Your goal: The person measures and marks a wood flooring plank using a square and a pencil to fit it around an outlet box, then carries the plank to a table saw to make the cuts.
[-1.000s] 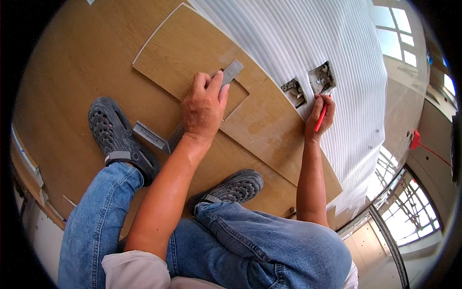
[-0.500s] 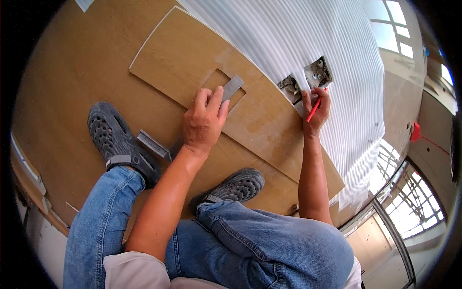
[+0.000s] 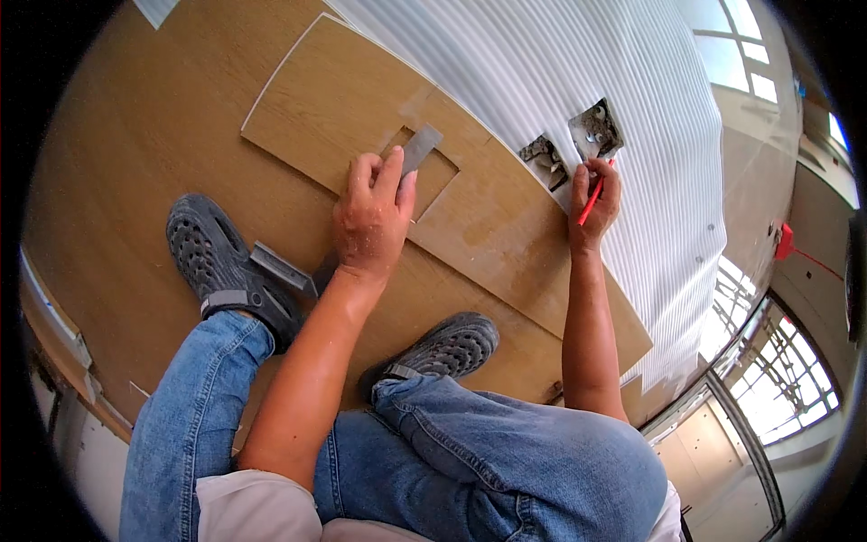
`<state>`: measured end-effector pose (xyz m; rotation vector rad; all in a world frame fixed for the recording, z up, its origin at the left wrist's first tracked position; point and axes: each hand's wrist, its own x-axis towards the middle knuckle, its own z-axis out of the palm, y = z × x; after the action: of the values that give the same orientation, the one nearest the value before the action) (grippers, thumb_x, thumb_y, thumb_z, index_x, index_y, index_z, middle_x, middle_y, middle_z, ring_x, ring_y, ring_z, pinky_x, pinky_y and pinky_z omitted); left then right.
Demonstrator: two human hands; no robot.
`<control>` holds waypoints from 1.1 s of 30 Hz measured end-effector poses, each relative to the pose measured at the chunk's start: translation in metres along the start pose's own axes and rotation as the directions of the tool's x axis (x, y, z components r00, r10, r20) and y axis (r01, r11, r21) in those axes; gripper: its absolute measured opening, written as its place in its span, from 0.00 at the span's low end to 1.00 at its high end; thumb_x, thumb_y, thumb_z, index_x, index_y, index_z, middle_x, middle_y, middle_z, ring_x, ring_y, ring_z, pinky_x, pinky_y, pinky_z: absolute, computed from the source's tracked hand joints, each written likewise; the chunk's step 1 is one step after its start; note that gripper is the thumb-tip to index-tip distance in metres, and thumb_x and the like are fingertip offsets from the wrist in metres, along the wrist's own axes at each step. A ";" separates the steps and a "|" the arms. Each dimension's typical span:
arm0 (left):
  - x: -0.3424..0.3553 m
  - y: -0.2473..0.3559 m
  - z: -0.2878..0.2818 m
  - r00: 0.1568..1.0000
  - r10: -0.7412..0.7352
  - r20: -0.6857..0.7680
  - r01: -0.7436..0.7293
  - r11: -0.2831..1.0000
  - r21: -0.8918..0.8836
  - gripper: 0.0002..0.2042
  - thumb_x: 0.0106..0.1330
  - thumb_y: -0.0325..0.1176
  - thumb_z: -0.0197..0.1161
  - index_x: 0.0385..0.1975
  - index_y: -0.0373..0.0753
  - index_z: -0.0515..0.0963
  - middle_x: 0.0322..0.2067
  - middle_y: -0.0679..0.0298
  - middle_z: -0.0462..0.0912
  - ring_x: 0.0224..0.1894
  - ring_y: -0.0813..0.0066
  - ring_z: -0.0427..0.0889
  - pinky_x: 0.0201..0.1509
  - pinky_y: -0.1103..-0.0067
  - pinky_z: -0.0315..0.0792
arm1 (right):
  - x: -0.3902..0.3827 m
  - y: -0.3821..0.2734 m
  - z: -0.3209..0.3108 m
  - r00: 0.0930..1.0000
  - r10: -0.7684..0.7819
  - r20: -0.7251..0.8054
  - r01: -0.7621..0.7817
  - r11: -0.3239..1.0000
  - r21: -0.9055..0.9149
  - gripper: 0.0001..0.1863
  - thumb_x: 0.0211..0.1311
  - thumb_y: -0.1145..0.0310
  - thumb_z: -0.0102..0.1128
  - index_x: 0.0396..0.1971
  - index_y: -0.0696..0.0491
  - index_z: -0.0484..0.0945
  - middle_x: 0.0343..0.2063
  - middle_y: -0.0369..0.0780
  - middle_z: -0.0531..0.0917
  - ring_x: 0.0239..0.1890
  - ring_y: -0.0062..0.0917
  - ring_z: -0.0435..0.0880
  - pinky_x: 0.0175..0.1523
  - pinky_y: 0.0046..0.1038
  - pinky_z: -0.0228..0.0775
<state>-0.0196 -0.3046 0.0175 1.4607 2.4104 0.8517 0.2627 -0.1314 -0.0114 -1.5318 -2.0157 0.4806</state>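
Metal square (image 3: 422, 147) lies across the notch (image 3: 435, 181) in the wood-faced panel (image 3: 316, 95); my left hand (image 3: 371, 217) grasps its blade, fingers partly closed. My right hand (image 3: 603, 213), fingers curled, grips a red pencil (image 3: 595, 196) near two dark recesses (image 3: 597, 129).

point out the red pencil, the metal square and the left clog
red pencil (image 3: 591, 202): head view, on its shaft below the fingers
metal square (image 3: 422, 146): head view, on the blade's bare end beyond the fingers
left clog (image 3: 206, 246): head view, on its perforated upper
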 end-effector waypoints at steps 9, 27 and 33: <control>0.017 0.001 0.006 0.998 -0.060 0.007 0.059 0.997 0.041 0.16 0.65 0.37 0.70 0.51 0.43 0.81 0.37 0.63 0.72 0.38 0.62 0.80 0.36 0.68 0.79 | 0.000 -0.003 0.002 1.000 0.005 -0.016 -0.004 0.999 0.048 0.09 0.64 0.71 0.66 0.43 0.54 0.82 0.35 0.42 0.84 0.38 0.30 0.82 0.47 0.32 0.74; 0.018 -0.005 0.010 0.999 -0.042 -0.004 0.042 0.999 0.006 0.15 0.64 0.36 0.71 0.49 0.43 0.83 0.36 0.63 0.71 0.36 0.63 0.79 0.37 0.70 0.79 | -0.002 0.012 0.001 1.000 0.002 0.014 -0.003 0.998 0.058 0.09 0.70 0.68 0.63 0.45 0.55 0.81 0.36 0.33 0.82 0.38 0.17 0.77 0.47 0.22 0.72; 0.019 -0.006 0.008 0.999 -0.046 0.009 0.046 0.999 0.002 0.15 0.63 0.36 0.71 0.49 0.43 0.83 0.36 0.63 0.71 0.36 0.63 0.79 0.37 0.70 0.79 | -0.002 0.011 0.001 1.000 -0.014 0.009 0.014 0.998 0.056 0.08 0.70 0.68 0.63 0.45 0.54 0.81 0.37 0.34 0.83 0.38 0.18 0.78 0.47 0.22 0.72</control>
<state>-0.0299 -0.2874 0.0100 1.4007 2.4288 0.8316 0.2708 -0.1298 -0.0196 -1.4842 -2.0017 0.5346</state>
